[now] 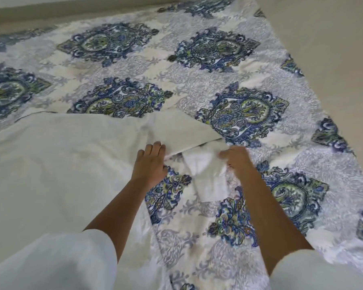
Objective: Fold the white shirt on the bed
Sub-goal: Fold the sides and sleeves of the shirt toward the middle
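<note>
the white shirt (205, 176) lies bunched at the centre of the frame, on the patterned bedspread (134, 65), between the two hands. only a small bright white portion shows. its upper part runs under the turned-over edge of a large cream cloth (61, 164).

left hand (152, 164): positioned at centre, just left of the shirt. fingers lie over the edge of the cream cloth with the thumb at the underside, so the edge is pinched and raised slightly off the bedspread. this hand does not touch the shirt.

right hand (236, 161): positioned at centre, just right of the shirt. the fingers are curled and clamped on the upper right part of the shirt. this hand is blurred, so the exact finger placement cannot be read.

obstruction: the cream cloth fills the left and lower left of the frame. its folded corner reaches across the centre and overlaps the top of the shirt, hiding how far the shirt extends.

surroundings: the bedspread carries blue and green medallions on a pale ground and fills most of the frame. a small dark speck (172, 57) sits on it at upper centre. a plain beige surface (333, 49) borders the bed at upper right. a white left sleeve (61, 260) and a white right sleeve (323, 273) occupy the bottom corners.
</note>
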